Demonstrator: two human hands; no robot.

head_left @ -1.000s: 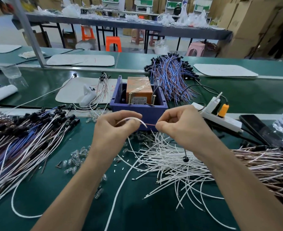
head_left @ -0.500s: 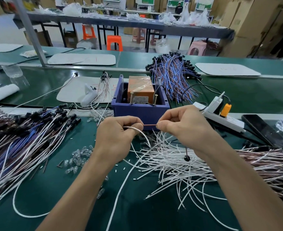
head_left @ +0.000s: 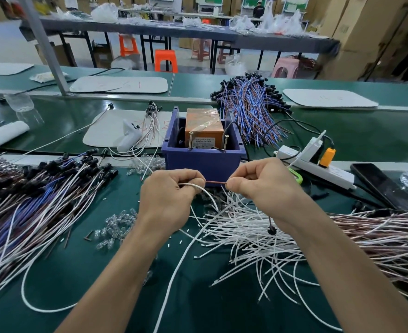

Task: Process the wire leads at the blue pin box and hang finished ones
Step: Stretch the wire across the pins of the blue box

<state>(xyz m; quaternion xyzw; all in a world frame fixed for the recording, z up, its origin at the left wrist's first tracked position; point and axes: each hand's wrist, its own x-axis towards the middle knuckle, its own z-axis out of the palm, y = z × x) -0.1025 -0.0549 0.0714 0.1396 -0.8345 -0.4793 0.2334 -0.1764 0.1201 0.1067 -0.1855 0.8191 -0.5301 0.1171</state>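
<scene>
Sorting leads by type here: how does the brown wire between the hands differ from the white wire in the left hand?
The brown wire is reddish-brown; the white wire is white. The brown wire runs short and straight between the left hand and right hand; the white wire arcs from the left hand down toward the bench. The right hand pinches only the brown wire. Both are thin and held before the blue box.

Left hand (head_left: 171, 200) and right hand (head_left: 265, 188) pinch a short brown wire (head_left: 216, 181) stretched level between them, just before the blue pin box (head_left: 203, 162); a white lead (head_left: 205, 192) curls from the left hand; loose white leads (head_left: 258, 234) lie heaped on the green worktop (head_left: 90, 272) below.
</scene>
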